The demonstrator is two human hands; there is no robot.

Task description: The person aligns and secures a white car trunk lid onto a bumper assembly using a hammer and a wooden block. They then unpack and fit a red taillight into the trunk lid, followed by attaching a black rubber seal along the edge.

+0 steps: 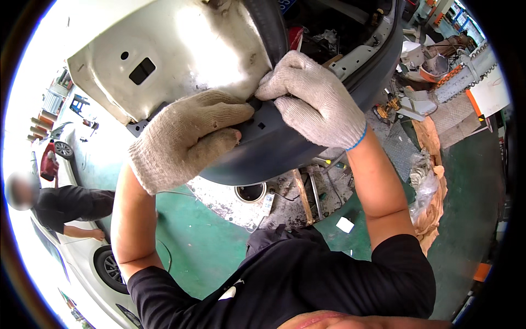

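Both my hands wear knitted off-white work gloves and meet at the top edge of a dark grey car bumper (285, 140). My left hand (183, 137) lies on the bumper's upper lip, fingers stretched to the right and the thumb apart below them. Close beside it, my right hand (318, 101) has its fingers curled and thumb and fingertips drawn together where the bumper meets a bare pale metal body panel (181, 49). Whatever those fingertips hold is hidden. A small square hole shows in the lip between the hands.
Below the bumper is a worn round stand (219, 197) with tools and a can (250, 192). At right lie brown paper (430, 186), clear plastic and a yellow power tool (387, 108). Another person (71, 208) bends beside a white car (82, 257) at left.
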